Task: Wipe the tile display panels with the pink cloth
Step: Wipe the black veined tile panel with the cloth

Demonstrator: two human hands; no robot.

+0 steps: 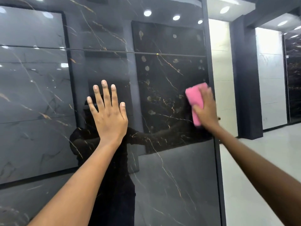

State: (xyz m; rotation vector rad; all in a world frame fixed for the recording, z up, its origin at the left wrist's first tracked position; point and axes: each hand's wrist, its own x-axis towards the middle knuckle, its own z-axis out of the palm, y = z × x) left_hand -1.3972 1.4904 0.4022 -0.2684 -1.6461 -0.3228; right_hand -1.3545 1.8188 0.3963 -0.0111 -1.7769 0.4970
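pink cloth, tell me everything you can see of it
The pink cloth is bright pink, soft-looking fabric, folded into a thick oblong pad standing roughly upright, tilted slightly. It lies flat against the glossy dark marbled tile panel, close to the panel's right edge. The right hand presses it there, covering its right side; its left side and both ends show.

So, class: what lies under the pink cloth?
The pink cloth lies against the dark glossy tile panel, near its right edge, held by the right hand. The marble patch beneath it is covered.
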